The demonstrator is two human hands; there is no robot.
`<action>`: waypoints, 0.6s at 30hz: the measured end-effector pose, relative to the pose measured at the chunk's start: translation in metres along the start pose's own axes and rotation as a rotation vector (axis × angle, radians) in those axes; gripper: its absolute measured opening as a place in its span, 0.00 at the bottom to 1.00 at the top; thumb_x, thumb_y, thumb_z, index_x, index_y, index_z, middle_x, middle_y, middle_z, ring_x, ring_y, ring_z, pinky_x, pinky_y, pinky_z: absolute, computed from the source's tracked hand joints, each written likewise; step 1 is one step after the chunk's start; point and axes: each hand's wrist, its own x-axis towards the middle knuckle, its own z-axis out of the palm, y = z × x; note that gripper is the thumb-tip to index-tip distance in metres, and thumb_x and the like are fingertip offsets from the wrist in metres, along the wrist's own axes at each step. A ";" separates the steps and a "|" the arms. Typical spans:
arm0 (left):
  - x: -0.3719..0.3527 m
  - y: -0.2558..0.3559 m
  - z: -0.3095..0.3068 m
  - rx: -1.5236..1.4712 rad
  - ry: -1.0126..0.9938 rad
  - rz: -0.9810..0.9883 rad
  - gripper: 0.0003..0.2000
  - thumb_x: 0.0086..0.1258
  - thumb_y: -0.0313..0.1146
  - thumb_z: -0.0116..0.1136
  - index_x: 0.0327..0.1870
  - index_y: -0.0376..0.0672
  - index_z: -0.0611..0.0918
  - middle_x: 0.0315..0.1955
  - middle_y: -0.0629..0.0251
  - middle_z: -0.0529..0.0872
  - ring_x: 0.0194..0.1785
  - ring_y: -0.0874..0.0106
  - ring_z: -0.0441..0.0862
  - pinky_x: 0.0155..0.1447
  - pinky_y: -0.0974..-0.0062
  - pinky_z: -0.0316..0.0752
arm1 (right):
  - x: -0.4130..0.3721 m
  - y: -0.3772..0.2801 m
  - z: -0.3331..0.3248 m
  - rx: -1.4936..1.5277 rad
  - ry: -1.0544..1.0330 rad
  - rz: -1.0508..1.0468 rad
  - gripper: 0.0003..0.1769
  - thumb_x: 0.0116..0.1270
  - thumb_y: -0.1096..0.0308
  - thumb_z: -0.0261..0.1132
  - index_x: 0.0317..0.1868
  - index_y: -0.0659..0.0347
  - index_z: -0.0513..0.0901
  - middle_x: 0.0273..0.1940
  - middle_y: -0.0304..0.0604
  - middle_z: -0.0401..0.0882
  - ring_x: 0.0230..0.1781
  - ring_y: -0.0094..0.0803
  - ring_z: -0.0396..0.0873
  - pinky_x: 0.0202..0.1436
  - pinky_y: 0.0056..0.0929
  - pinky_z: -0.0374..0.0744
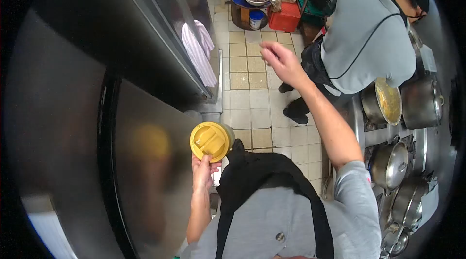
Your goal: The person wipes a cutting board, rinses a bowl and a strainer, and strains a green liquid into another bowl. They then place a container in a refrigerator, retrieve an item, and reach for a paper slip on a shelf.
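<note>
My left hand (204, 171) grips a container with a yellow lid (210, 140), held close to my chest beside the steel fridge door (145, 171). My right hand (280, 61) is raised out in front over the tiled floor, fingers loosely apart and holding nothing. I wear a grey shirt and a black apron.
Another person in a grey shirt (366, 36) bends over the stove at the right, near a pan of yellow food (389, 100) and several steel pots (391, 164). A striped cloth (199, 53) hangs on the fridge handle. A red crate (285, 16) and bowls stand at the back.
</note>
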 end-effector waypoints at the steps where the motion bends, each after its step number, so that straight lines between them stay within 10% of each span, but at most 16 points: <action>1: 0.009 0.008 0.006 -0.014 -0.008 0.009 0.20 0.68 0.25 0.50 0.61 0.43 0.66 0.38 0.54 0.87 0.24 0.70 0.86 0.21 0.82 0.78 | 0.020 -0.009 0.004 0.078 0.000 -0.032 0.19 0.78 0.60 0.60 0.59 0.66 0.79 0.44 0.44 0.83 0.44 0.28 0.82 0.49 0.28 0.80; 6: 0.036 0.038 0.025 0.031 0.041 0.011 0.22 0.68 0.25 0.50 0.63 0.44 0.66 0.38 0.54 0.87 0.25 0.70 0.87 0.22 0.81 0.77 | 0.107 -0.040 0.022 0.123 0.013 -0.161 0.19 0.76 0.59 0.61 0.56 0.66 0.81 0.48 0.52 0.84 0.50 0.37 0.84 0.54 0.33 0.80; 9: 0.051 0.045 0.030 0.027 0.077 0.010 0.22 0.68 0.26 0.51 0.63 0.44 0.66 0.38 0.54 0.88 0.26 0.70 0.87 0.23 0.81 0.78 | 0.154 -0.042 0.045 0.140 -0.008 -0.250 0.21 0.78 0.58 0.59 0.62 0.65 0.78 0.49 0.42 0.81 0.46 0.25 0.80 0.51 0.26 0.79; 18: 0.061 0.035 0.065 -0.149 0.329 0.079 0.23 0.67 0.27 0.55 0.64 0.43 0.67 0.38 0.55 0.87 0.26 0.70 0.86 0.23 0.80 0.78 | 0.265 -0.037 0.111 0.538 0.004 -0.318 0.25 0.78 0.49 0.56 0.57 0.65 0.80 0.51 0.57 0.83 0.55 0.47 0.81 0.60 0.40 0.77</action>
